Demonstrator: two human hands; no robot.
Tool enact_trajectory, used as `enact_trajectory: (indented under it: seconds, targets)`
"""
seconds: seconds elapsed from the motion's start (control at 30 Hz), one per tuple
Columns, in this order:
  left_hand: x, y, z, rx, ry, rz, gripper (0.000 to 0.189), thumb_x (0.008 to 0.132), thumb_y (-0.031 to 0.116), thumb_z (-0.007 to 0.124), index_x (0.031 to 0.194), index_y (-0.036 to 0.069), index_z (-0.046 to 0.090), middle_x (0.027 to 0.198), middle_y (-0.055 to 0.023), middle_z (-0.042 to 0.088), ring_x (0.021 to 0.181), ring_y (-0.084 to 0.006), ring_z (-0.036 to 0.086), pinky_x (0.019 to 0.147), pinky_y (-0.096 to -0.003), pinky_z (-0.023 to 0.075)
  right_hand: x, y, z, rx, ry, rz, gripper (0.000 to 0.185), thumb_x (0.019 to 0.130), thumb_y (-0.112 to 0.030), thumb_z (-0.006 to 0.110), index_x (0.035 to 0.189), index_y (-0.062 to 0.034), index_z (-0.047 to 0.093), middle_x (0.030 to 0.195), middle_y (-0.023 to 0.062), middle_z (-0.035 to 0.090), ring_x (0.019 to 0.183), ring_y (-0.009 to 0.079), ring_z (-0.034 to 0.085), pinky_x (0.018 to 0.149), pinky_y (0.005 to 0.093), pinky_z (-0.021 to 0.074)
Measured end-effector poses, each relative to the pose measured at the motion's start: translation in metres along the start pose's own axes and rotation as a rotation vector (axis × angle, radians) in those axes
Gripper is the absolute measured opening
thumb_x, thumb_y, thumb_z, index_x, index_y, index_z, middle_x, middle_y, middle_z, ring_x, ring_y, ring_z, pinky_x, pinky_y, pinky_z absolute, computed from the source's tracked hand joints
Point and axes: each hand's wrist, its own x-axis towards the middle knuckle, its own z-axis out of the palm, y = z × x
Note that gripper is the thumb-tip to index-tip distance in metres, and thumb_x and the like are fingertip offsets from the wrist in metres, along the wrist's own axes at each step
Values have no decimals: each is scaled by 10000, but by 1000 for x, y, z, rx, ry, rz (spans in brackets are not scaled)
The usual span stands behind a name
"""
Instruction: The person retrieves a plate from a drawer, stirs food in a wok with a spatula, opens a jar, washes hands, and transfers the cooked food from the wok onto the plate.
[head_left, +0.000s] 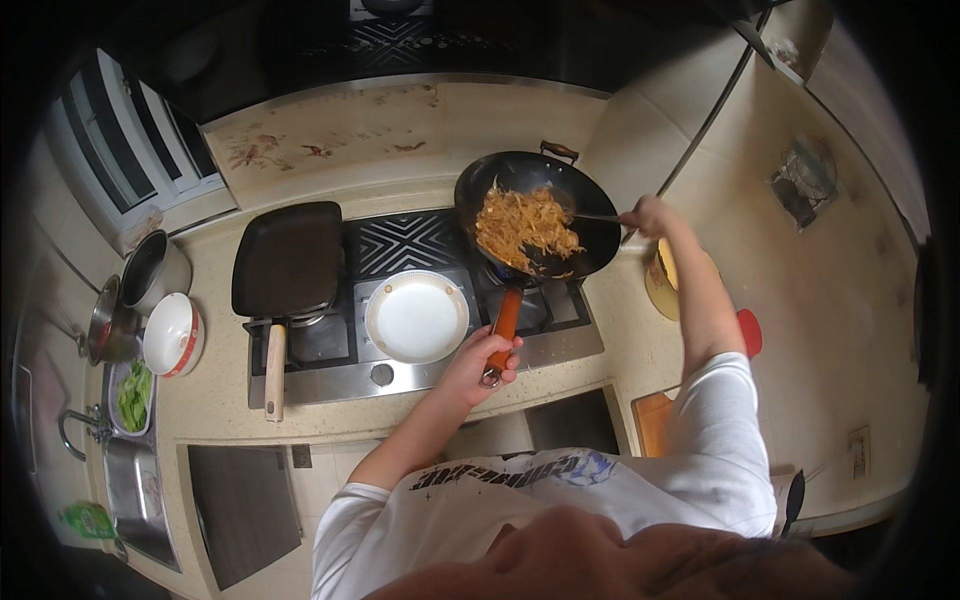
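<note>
My left hand (480, 364) grips the orange-brown handle (508, 319) of a black wok (600, 199). The wok is tilted over the right burner, where a bit of blue flame shows beneath it. Browned shredded food (525, 221) lies in the wok; its exact kind is hard to tell. In my right hand (649, 217) is the handle of a metal spatula or ladle (595, 217), reaching in over the wok's right rim. The tool's head is hidden in the food. A white plate (417, 318) rests on the stove, left of the wok handle.
A square griddle pan (289, 259) sits on the left burner, its pale handle (275, 375) jutting over the counter edge. Farther left stand a pot (161, 270), a white bowl (169, 341) and leafy greens (133, 397) near the sink (139, 487). A yellow container (661, 289) stands under my right arm.
</note>
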Motion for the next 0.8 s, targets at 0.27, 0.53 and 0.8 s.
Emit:
enact_trajectory:
  seconds: [0.27, 0.53, 0.8]
  targets:
    - [1, 2, 0, 39, -25, -19, 217, 798, 57, 510, 1007, 25, 460, 856, -49, 496, 625, -111, 477, 457, -220, 390, -48, 2, 45, 36, 341, -586, 245, 773, -183, 669, 962, -29, 643, 780, 182, 634, 737, 329, 610, 676, 400, 484]
    - [4, 2, -2, 20, -29, -30, 195, 795, 50, 508, 981, 20, 461, 848, -65, 489, 622, -120, 476, 440, -218, 384, -180, -14, -46, -231, 388, -624, 286, 734, -66, 615, 1018, -83, 636, 774, 163, 617, 757, 349, 601, 684, 406, 496]
    - [10, -4, -7, -28, 6, -57, 260, 784, 19, 517, 1025, 34, 420, 916, -98, 526, 638, -152, 495, 451, -253, 399, -127, -57, 5, -291, 421, -401, 125, 727, -111, 626, 824, -34, 641, 765, 170, 630, 808, 329, 623, 721, 421, 511]
